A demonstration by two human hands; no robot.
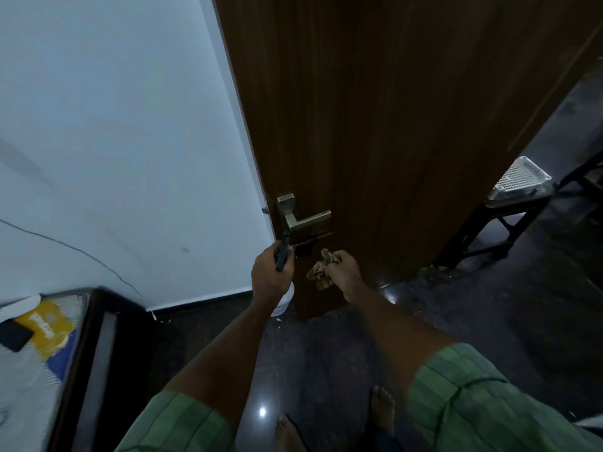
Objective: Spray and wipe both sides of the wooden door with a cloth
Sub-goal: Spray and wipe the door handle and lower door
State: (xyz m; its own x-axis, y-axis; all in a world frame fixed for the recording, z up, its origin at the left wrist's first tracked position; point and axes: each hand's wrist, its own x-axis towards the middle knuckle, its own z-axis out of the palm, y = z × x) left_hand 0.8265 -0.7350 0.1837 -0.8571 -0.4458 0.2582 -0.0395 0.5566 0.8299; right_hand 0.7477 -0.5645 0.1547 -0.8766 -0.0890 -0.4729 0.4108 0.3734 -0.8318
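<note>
The dark brown wooden door stands ajar in front of me, its metal lever handle near the left edge. My left hand grips a spray bottle with a dark nozzle pointing up toward the handle; the white body hangs below the fist. Just right of it, my right hand holds a crumpled tan cloth close to the door's lower face, under the latch. Whether the cloth touches the wood is unclear.
A pale blue wall runs along the left. A bed with a yellow packet lies at lower left. Right of the door stand a dark bench and a white mesh basket. The floor is dark and glossy; bare feet show below.
</note>
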